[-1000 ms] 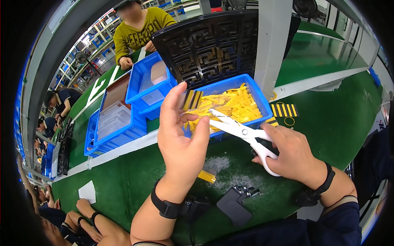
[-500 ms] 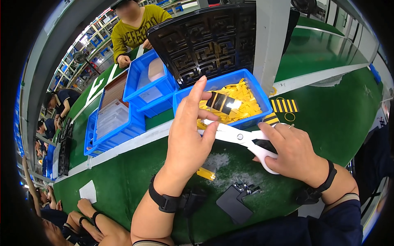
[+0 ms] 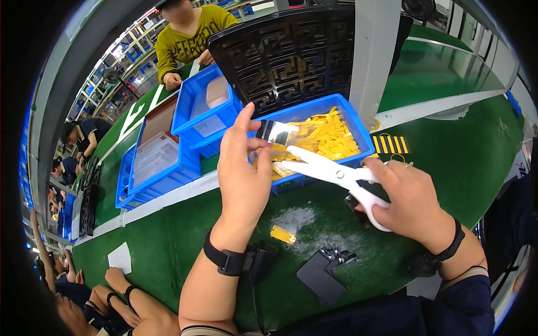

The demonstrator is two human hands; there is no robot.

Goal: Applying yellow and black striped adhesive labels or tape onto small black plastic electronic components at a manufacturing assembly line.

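White scissors [image 3: 348, 178] are gripped in my right hand [image 3: 412, 201], fingers through the handles. Their blades are parted and point left toward my left hand [image 3: 244, 168]. My left fingers pinch a glossy dark strip [image 3: 273, 131], which shone with yellow stripes a moment earlier and catches the light now. It hangs over a blue bin [image 3: 363, 126] filled with short yellow strips [image 3: 330, 134]. The parted blades are just apart from the pinching fingers, above the bin's near rim. A small yellow piece [image 3: 283, 234] lies on the green table below.
Behind the bin leans a black patterned tray [image 3: 286, 61] beside a grey post [image 3: 372, 61]. Blue bins [image 3: 179, 173] stand at left. Striped black-and-yellow strips [image 3: 392, 144] lie at right. A dark grey device [image 3: 320, 277] sits in front. Co-workers sit at left and across the table.
My left hand has moved left with the strip, drawing away from the scissors. The scissors' blades now stand wider apart, and the strip has tilted into a glare.
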